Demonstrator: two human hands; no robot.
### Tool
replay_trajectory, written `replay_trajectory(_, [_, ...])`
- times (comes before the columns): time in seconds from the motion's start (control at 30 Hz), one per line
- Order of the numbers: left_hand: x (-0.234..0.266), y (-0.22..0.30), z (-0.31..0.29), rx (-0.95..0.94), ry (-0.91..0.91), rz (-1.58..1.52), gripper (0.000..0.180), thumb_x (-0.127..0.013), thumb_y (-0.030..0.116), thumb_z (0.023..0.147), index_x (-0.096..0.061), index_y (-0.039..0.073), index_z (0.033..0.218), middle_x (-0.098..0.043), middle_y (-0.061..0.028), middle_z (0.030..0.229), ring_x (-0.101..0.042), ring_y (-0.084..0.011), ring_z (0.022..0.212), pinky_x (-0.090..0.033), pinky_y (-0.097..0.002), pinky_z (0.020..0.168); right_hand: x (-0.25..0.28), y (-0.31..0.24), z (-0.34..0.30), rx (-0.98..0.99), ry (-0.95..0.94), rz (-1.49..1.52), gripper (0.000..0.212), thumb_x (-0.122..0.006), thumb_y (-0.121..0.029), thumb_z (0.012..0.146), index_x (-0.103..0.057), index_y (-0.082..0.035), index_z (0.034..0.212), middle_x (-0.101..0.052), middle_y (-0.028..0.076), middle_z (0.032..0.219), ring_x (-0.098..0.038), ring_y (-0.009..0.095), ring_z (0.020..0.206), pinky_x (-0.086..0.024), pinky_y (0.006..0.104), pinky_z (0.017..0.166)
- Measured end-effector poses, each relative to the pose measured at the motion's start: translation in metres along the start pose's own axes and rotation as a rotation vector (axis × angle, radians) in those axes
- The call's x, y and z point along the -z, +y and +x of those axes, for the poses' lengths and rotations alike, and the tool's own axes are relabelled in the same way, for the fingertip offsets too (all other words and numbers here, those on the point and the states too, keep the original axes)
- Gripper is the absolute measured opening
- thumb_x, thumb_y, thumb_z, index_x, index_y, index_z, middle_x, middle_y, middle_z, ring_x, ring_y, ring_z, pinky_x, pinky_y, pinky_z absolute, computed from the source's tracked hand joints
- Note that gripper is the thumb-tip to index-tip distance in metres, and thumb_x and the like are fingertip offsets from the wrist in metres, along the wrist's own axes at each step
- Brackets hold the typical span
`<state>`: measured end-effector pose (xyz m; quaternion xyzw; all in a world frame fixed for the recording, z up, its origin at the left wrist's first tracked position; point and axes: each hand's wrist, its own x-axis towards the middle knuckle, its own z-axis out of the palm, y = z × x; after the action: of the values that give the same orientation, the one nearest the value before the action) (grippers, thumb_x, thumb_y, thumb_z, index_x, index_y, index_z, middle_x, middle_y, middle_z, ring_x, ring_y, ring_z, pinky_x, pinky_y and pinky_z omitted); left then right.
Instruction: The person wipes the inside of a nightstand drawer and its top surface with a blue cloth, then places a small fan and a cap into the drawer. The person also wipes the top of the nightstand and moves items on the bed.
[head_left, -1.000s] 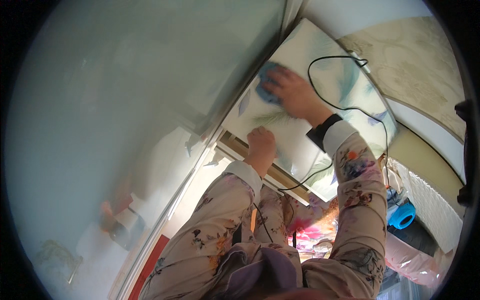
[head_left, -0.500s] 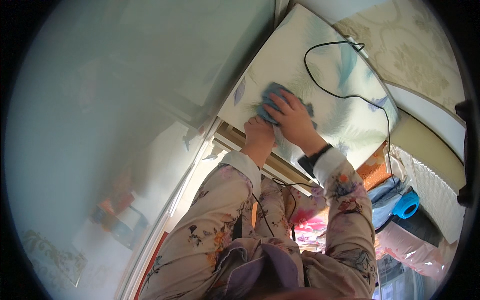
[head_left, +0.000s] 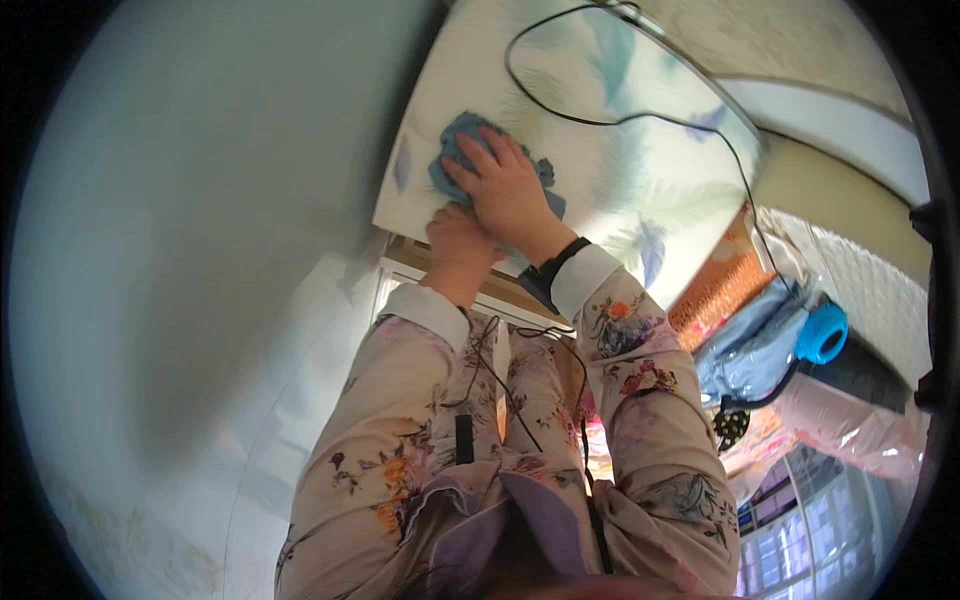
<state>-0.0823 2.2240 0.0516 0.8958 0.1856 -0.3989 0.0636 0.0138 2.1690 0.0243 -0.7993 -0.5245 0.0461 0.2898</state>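
My right hand (head_left: 507, 192) presses a crumpled blue cloth (head_left: 450, 158) onto a white tabletop (head_left: 610, 185) with a feather pattern. Its fingers are slightly apart and bent over the cloth, whose edges stick out on both sides. Just nearer, by the table's front edge, my left hand (head_left: 462, 245) is closed with its fingers curled in. Whatever it may hold is hidden. The two hands almost touch, the right wrist lying close beside the left hand.
A black cable (head_left: 600, 121) loops across the tabletop and drops over its right side. A glossy pale panel (head_left: 230, 250) stands along the left. To the right are plastic-wrapped blue fabric (head_left: 750, 345), a bright blue ring-shaped object (head_left: 823, 333) and a pink wrapped bundle (head_left: 850, 425).
The view has shifted, so table and hands sit farther left. Against the table's pattern, the right hand and cloth have slid slightly farther away from me. The left hand stays near the front edge.
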Motion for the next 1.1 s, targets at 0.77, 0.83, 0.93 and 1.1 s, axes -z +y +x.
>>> replay_trajectory(0.77, [-0.003, -0.001, -0.001, -0.025, 0.046, 0.003, 0.071, -0.076, 0.052, 0.065, -0.055, -0.004, 0.103, -0.053, -0.0186, 0.104, -0.055, -0.0313, 0.096, -0.05, -0.039, 0.076, 0.071, 0.13, -0.042, -0.401, 0.081, -0.251, 0.053, -0.059, -0.007, 0.067, -0.058, -0.014, 0.119, -0.047, 0.016, 0.131, -0.043, 0.039, 0.119, -0.039, 0.0442, 0.1])
replay_trajectory(0.83, [-0.004, -0.003, -0.001, -0.032, 0.059, -0.023, 0.069, -0.076, 0.051, 0.065, -0.056, -0.004, 0.102, -0.053, -0.0186, 0.104, -0.055, -0.0315, 0.096, -0.05, -0.039, 0.076, 0.098, 0.172, -0.059, -0.536, 0.17, -0.331, 0.052, -0.059, -0.009, 0.069, -0.057, -0.014, 0.121, -0.046, 0.017, 0.131, -0.043, 0.038, 0.12, -0.038, 0.0425, 0.101])
replay_trajectory(0.93, [-0.004, -0.005, -0.002, -0.057, 0.086, -0.096, 0.067, -0.078, 0.049, 0.064, -0.057, -0.003, 0.1, -0.054, -0.019, 0.104, -0.055, -0.0319, 0.097, -0.05, -0.039, 0.076, 0.136, 0.205, -0.112, -0.813, 0.251, -0.454, 0.052, -0.058, -0.013, 0.074, -0.053, -0.013, 0.127, -0.043, 0.019, 0.134, -0.042, 0.039, 0.121, -0.035, 0.0447, 0.102])
replay_trajectory(1.1, [-0.003, -0.004, -0.003, -0.032, 0.114, -0.088, 0.065, -0.079, 0.047, 0.062, -0.058, -0.003, 0.099, -0.055, -0.0195, 0.102, -0.056, -0.0325, 0.095, -0.05, -0.0397, 0.075, 0.104, 0.136, -0.139, -0.883, 0.235, -0.466, 0.053, -0.054, -0.012, 0.076, -0.05, -0.009, 0.128, -0.04, 0.024, 0.135, -0.04, 0.041, 0.122, -0.033, 0.0472, 0.103])
